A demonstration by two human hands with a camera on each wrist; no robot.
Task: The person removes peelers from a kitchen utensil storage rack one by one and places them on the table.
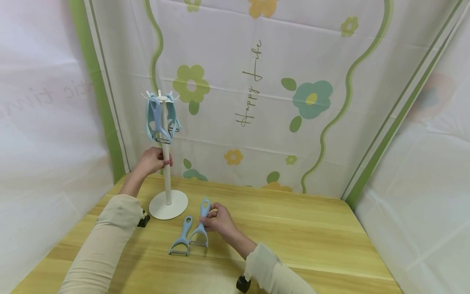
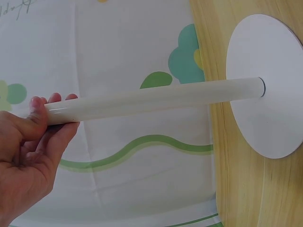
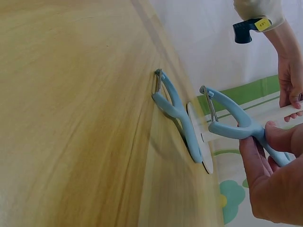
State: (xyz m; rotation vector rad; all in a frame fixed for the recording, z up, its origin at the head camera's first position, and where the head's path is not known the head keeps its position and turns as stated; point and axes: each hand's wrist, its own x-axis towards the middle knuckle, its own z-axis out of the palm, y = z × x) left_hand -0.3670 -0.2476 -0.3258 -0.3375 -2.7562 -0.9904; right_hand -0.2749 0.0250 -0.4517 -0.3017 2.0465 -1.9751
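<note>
Head view: left hand (image 1: 152, 160) on the stand (image 1: 167, 175), right hand (image 1: 220, 221) on a peeler (image 1: 204, 210)

The left hand grips the white pole partway up, below the hanging peelers (image 1: 158, 116). In the left wrist view its thumb lies on one side of the pole and its fingers on the other, the gap between them filled by the pole's thickness. The stand is upright, its round base (image 1: 176, 201) flat on the table (image 1: 293, 228). Pale hooks (image 1: 159, 94) ring the top; the peelers there overlap, so their number is hard to tell. They hang with their forked heads downward.

The right hand pinches the blue peeler by its handle, thumb and fingers closed to the handle's width. In the right wrist view this peeler is lifted clear of the table, its metal blade (image 3: 211, 106) on the side away from the hand. In the head view the looped handle end points toward the cloth (image 1: 227, 61).

A second peeler (image 1: 185, 229), also blue, lies on the table just left of the held one, near the base, its blade toward the person. Both arms wear cream sleeves (image 1: 106, 245). Behind the table, the white cloth bears flowers, wavy green lines and sideways lettering.
</note>
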